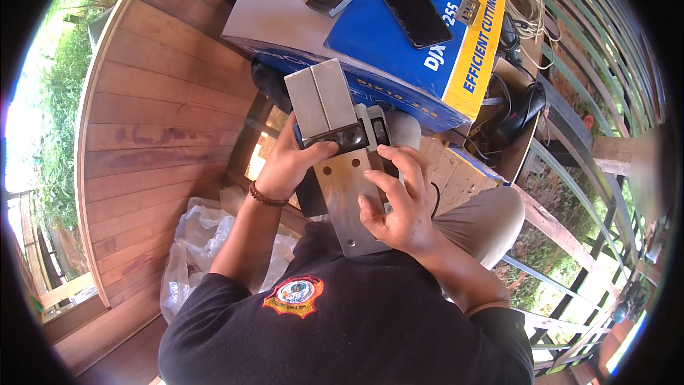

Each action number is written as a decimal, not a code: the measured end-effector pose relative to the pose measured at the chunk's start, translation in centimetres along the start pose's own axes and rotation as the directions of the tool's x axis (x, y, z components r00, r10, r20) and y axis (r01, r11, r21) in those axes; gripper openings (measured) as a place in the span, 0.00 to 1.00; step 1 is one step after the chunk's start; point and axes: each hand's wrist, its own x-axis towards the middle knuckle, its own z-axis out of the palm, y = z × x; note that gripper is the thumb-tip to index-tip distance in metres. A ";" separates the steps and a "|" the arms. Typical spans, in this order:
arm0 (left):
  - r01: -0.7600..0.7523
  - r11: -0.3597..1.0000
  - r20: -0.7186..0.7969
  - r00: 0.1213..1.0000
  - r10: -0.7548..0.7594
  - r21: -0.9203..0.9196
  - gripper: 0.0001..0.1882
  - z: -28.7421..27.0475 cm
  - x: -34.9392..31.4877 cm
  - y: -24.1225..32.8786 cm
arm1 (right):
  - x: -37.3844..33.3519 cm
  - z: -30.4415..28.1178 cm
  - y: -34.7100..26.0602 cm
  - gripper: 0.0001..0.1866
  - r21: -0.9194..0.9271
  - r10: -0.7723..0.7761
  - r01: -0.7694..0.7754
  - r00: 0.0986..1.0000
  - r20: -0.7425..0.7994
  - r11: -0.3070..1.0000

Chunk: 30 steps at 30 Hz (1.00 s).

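Note:
A brushed-metal fitting (347, 203) with round holes lies over my lap, its long plate pointing toward my body. At its far end sit two grey metal blocks (320, 96) side by side, with a black recessed part (347, 137) just below them. My left hand (288, 160) grips the fitting from the left, thumb pressed on the black part. My right hand (400, 203) is at the right side, fingers bent and apart, fingertips touching the plate and a narrow side piece (377, 128). The undersides of the fitting are hidden.
Beyond the fitting stands a blue, white and yellow box (342, 28). On it lie a black phone (410, 8), a small dark metal piece (328, 1) and a small metal plate (468, 10). Coiled cable (524, 7) is at right; a clear plastic bag (196, 257) at left.

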 end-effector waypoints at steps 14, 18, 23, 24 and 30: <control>-0.061 0.998 0.015 0.998 0.061 0.010 0.35 0.9 0.2 0.1 | -0.3 0.0 0.4 0.22 0.001 -0.009 0.009 0.999 -0.037 1.000; -0.089 0.994 -0.028 0.995 0.091 0.069 0.39 1.1 0.2 0.3 | -0.5 -0.1 0.7 0.22 -0.013 -0.014 0.013 1.000 -0.026 1.000; -0.091 0.994 -0.016 0.996 0.092 0.054 0.37 1.3 0.1 0.2 | -0.5 -0.3 0.8 0.24 -0.034 -0.029 0.029 1.000 -0.002 0.999; -0.078 0.996 -0.017 0.997 0.079 0.046 0.37 1.3 0.1 0.2 | -0.4 -0.3 0.8 0.24 -0.037 -0.030 0.030 1.000 -0.001 0.999; -0.117 0.993 -0.027 0.993 0.117 0.023 0.41 0.8 0.4 -0.4 | 0.0 -0.7 0.6 0.24 -0.076 -0.032 0.036 0.999 0.042 0.997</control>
